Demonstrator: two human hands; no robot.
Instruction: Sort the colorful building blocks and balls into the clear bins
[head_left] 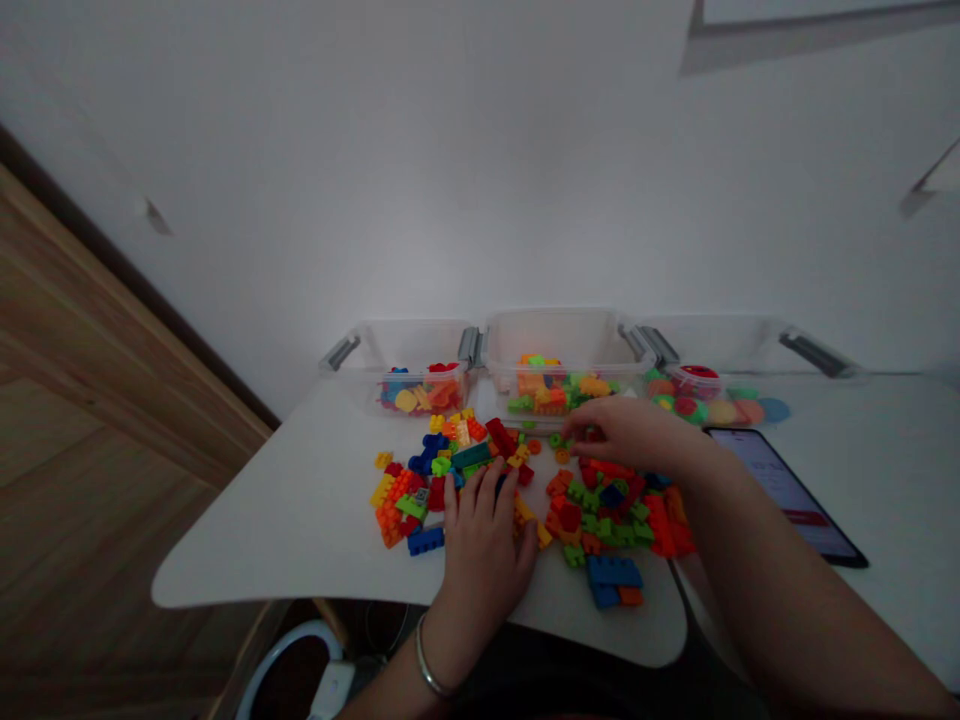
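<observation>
Two heaps: your plastic bricks sit mixed in orange, red, green, blue and yellow, a left heap [405,490] and a right heap [607,515], running together near the desk's middle.
Left hand [484,560]: it comes down with spread fingers over the left heap's near edge, apparently to bear on the bricks there.
Right hand [630,435]: it reaches across above the right heap, its fingertips [574,425] beside a small green piece [556,440].
Grip: neither hand is clenched, but your fingers hide what lies under them, so you can't tell if either holds a brick.
Tubs: three clear tubs [551,345] stand in a row behind the heaps, placed within reach, the nearest ones holding bricks.
Beyond: coloured discs [720,412] lie to the right, beside a phone [787,495] on the white desk [262,530].
</observation>
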